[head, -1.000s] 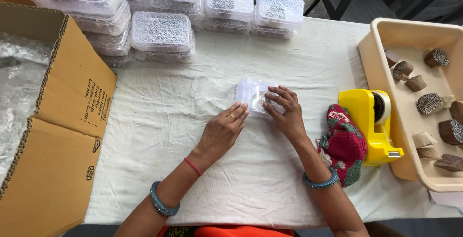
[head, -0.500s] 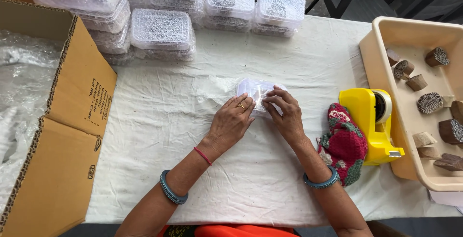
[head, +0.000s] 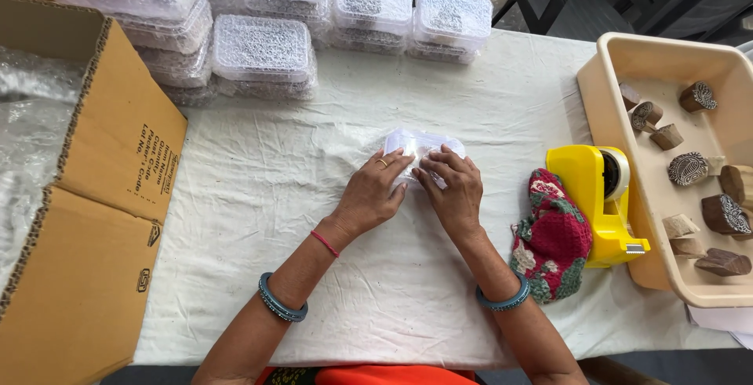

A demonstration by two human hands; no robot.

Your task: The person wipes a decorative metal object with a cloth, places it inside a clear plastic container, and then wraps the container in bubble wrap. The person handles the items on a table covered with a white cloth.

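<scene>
A small clear plastic box (head: 420,143) lies on the white cloth at the middle of the table. My left hand (head: 375,194) rests on its left side with fingers spread over the lid. My right hand (head: 450,187) presses down on its right side, fingertips on the lid. Both hands cover most of the box, so its contents are hidden.
Stacks of clear lidded boxes (head: 263,46) stand along the far edge. An open cardboard carton (head: 86,197) with bubble wrap sits at the left. A yellow tape dispenser (head: 598,200) and a red patterned pouch (head: 551,237) lie at the right, beside a beige tray (head: 627,63) of carved wooden blocks.
Both hands have shifted slightly over the box and closed in on it; the left hand moved up from the cloth onto the box's left side.
</scene>
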